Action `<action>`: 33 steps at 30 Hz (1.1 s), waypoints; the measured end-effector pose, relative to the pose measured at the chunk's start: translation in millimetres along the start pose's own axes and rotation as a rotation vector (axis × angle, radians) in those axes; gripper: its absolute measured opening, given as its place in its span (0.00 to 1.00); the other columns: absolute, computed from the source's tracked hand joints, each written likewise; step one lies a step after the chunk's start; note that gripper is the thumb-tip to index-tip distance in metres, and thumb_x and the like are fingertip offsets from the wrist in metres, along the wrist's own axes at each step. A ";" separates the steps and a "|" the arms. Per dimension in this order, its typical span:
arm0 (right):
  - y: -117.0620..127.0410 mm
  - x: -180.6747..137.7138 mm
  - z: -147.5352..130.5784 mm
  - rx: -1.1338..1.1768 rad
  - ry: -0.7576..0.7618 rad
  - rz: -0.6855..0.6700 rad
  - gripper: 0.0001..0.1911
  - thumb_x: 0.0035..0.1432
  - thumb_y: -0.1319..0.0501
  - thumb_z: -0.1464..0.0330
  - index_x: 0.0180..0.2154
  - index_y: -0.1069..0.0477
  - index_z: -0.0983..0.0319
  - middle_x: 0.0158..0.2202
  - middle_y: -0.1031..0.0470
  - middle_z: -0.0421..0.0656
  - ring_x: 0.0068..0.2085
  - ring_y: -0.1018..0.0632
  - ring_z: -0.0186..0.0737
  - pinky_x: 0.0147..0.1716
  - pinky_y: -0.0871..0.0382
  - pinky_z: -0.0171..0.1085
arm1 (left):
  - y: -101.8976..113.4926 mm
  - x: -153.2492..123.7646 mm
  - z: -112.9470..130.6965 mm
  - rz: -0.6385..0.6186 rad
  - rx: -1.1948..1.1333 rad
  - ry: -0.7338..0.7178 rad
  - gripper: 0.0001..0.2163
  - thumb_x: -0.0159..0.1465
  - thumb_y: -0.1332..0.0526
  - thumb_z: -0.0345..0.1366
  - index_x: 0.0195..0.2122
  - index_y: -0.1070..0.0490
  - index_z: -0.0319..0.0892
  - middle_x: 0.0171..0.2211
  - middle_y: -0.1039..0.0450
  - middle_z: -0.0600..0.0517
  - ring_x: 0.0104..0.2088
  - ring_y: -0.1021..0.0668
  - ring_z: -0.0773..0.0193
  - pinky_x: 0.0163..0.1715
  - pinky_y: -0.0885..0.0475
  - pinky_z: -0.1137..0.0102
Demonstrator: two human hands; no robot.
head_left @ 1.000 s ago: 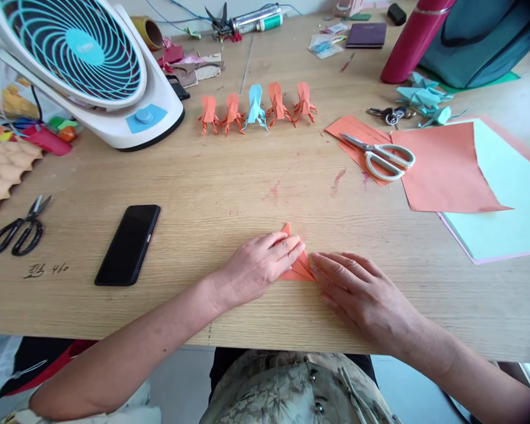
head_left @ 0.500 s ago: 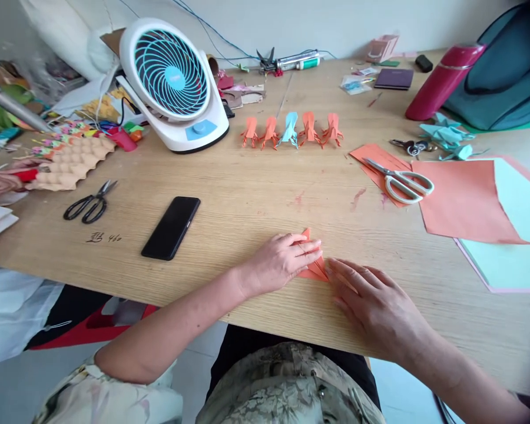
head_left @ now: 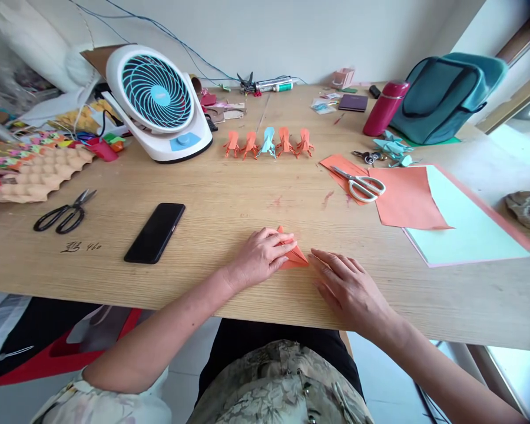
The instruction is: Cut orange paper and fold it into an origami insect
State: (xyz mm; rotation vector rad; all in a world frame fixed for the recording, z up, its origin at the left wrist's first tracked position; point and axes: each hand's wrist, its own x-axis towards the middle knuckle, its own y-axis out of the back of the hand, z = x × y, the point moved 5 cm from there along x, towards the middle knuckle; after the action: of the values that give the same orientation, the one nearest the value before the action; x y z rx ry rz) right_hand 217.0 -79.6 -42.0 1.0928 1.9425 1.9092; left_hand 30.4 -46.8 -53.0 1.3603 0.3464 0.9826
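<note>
A small folded orange paper piece (head_left: 294, 255) lies flat on the wooden table (head_left: 229, 194) near its front edge. My left hand (head_left: 260, 259) lies on the paper's left part, fingers stretched flat and pressing it down. My right hand (head_left: 348, 288) rests flat on the table just right of the paper, its fingertips at the paper's right corner. Neither hand grips anything. Most of the paper is hidden under my left fingers.
A row of folded paper figures (head_left: 269, 143), orange with one blue, stands mid-table. White-handled scissors (head_left: 361, 184) lie on orange sheets (head_left: 406, 200) beside a pale green sheet (head_left: 463, 229). A black phone (head_left: 155, 232), black scissors (head_left: 64, 213), a fan (head_left: 159, 103), an egg tray (head_left: 39, 174), a red bottle (head_left: 385, 109) and a teal bag (head_left: 446, 94) are around.
The camera has pulled back and tilted up, showing more of the table and wall. Both hands stay flat at the orange paper, shifting only slightly along it.
</note>
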 end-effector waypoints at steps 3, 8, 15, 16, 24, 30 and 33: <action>-0.1 9.1 -3.8 0.084 0.035 -0.015 0.23 0.68 0.47 0.72 0.63 0.37 0.64 0.60 0.29 0.53 0.55 0.26 0.48 0.52 0.29 0.48 | -1.0 0.7 -0.5 0.018 -0.001 0.023 0.14 0.69 0.41 0.34 0.55 0.26 0.42 0.56 0.25 0.47 0.51 0.28 0.56 0.54 0.30 0.56; -7.5 19.2 2.1 0.144 0.052 -0.069 0.19 0.69 0.47 0.74 0.59 0.32 0.63 0.58 0.27 0.51 0.53 0.26 0.48 0.50 0.28 0.48 | -1.2 -0.6 -1.9 0.041 -0.063 0.046 0.14 0.70 0.42 0.31 0.55 0.28 0.43 0.56 0.25 0.48 0.51 0.28 0.56 0.55 0.29 0.56; -11.8 36.0 9.7 0.103 0.178 -0.171 0.14 0.66 0.47 0.78 0.50 0.28 0.68 0.46 0.25 0.53 0.41 0.27 0.45 0.41 0.25 0.45 | 3.0 -1.9 -4.0 0.054 -0.093 0.001 0.12 0.69 0.43 0.27 0.53 0.29 0.39 0.55 0.24 0.46 0.51 0.27 0.57 0.53 0.27 0.58; -11.9 38.3 9.3 0.074 0.206 -0.176 0.14 0.66 0.47 0.79 0.49 0.28 0.69 0.44 0.26 0.53 0.39 0.28 0.45 0.39 0.25 0.44 | 4.5 -2.4 -4.6 0.037 -0.088 -0.017 0.12 0.69 0.43 0.27 0.52 0.29 0.39 0.56 0.25 0.46 0.51 0.27 0.57 0.53 0.26 0.59; -9.9 43.9 8.5 0.078 0.256 -0.122 0.14 0.66 0.50 0.80 0.46 0.27 0.73 0.40 0.25 0.55 0.35 0.28 0.45 0.32 0.26 0.42 | 21.9 -6.5 -16.3 -0.195 -0.044 -0.251 0.20 0.68 0.38 0.40 0.59 0.33 0.39 0.64 0.34 0.43 0.61 0.31 0.50 0.58 0.29 0.55; -9.8 47.4 15.2 0.253 0.156 -0.133 0.13 0.67 0.47 0.78 0.49 0.29 0.72 0.42 0.25 0.54 0.39 0.27 0.45 0.35 0.25 0.43 | 23.8 -4.2 -12.2 -0.009 0.171 -0.417 0.07 0.68 0.39 0.29 0.46 0.26 0.40 0.53 0.23 0.44 0.54 0.22 0.53 0.45 0.22 0.62; -9.9 47.3 16.6 0.292 0.146 -0.121 0.10 0.66 0.43 0.75 0.47 0.28 0.70 0.42 0.25 0.54 0.41 0.26 0.45 0.37 0.26 0.44 | 22.7 -6.2 -7.9 0.048 0.166 -0.395 0.05 0.67 0.38 0.29 0.44 0.26 0.39 0.52 0.22 0.43 0.54 0.21 0.54 0.46 0.21 0.63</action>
State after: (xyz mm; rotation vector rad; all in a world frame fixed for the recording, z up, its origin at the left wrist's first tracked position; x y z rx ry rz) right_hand 190.4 -36.3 -37.3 0.8985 2.3673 1.7241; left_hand 12.4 -48.5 -36.0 1.6820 0.0978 0.7132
